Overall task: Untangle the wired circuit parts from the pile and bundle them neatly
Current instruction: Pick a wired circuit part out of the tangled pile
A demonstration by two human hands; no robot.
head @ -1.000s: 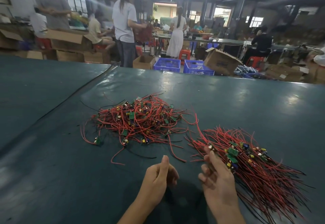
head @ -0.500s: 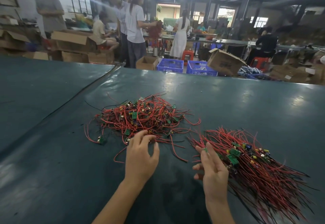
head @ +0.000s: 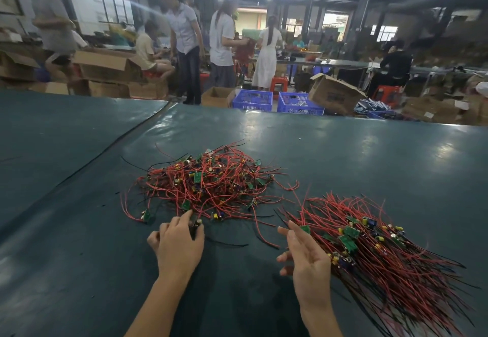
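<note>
one circuit part (head: pixel 196 225) pinched in left fingers (head: pixel 185 217) at pile (head: pixel 211 186) edge; right fingers (head: pixel 293 234) spread beside bundle (head: pixel 383 257).

The left hand (head: pixel 177 246) mostly hid the part (head: pixel 196 223) it pinched; the bundle (head: pixel 383 257) trailed out of view below.

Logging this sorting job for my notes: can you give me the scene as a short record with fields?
Table: dark green cover
Tangled pile: red-wired circuit parts, mid-table
Bundle: wires laid roughly parallel, right of the pile
Left hand: pinches a part at the pile's near edge
Right hand: open, at the bundle's left side
</note>
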